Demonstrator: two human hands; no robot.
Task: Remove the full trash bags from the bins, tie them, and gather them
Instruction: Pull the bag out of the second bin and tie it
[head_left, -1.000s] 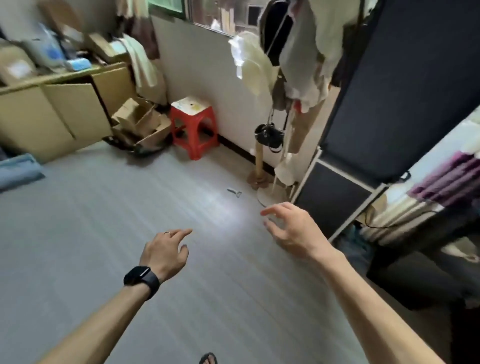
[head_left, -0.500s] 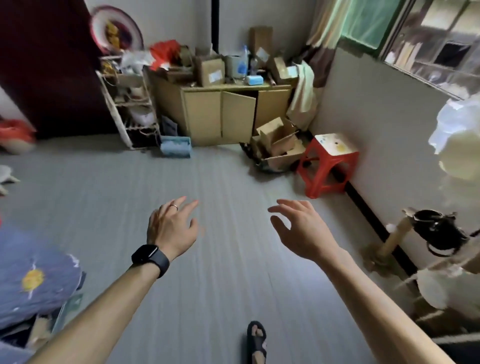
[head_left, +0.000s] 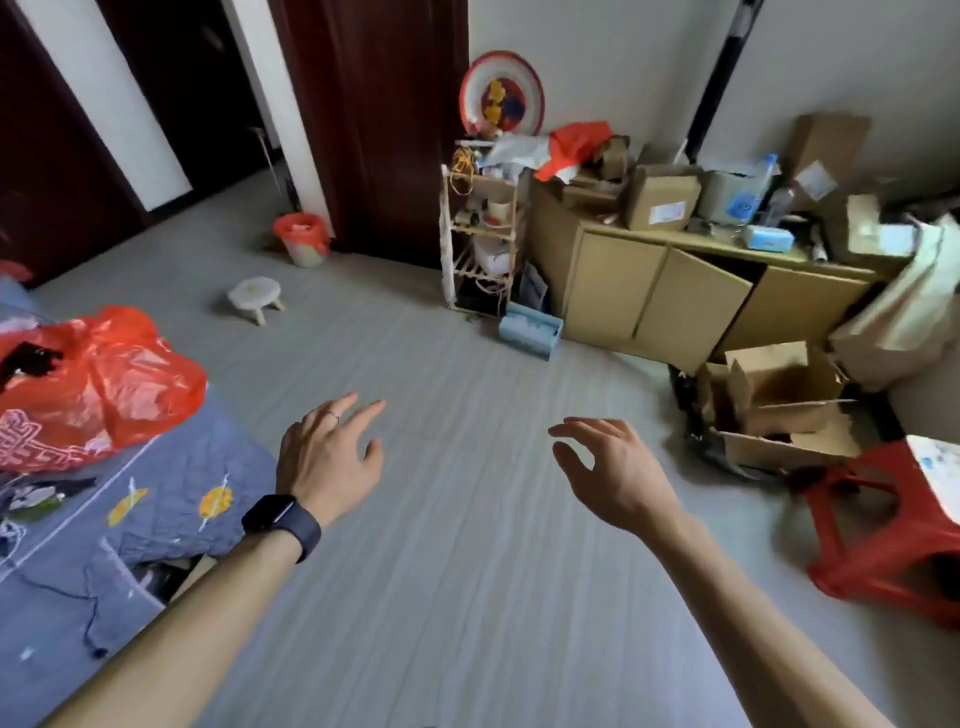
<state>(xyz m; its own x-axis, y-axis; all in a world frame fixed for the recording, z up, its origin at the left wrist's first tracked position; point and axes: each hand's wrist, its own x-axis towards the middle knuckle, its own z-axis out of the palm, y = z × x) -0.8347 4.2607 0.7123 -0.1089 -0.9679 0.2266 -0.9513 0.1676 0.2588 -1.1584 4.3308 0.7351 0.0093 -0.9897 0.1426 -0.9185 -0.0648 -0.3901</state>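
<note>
Here left hand and right hand hover palm-down over the floor, grips empty, fingers spread, the right's seemingly slightly curled.

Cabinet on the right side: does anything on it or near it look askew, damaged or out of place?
Yes. One door of the cabinet stands ajar, at an angle to the others, showing a dark gap. Beside it, torn open boxes lie heaped on the floor, next to a red stool.

Both hands, left and right, hover empty above the floor, a red-lined bin well beyond.
</note>
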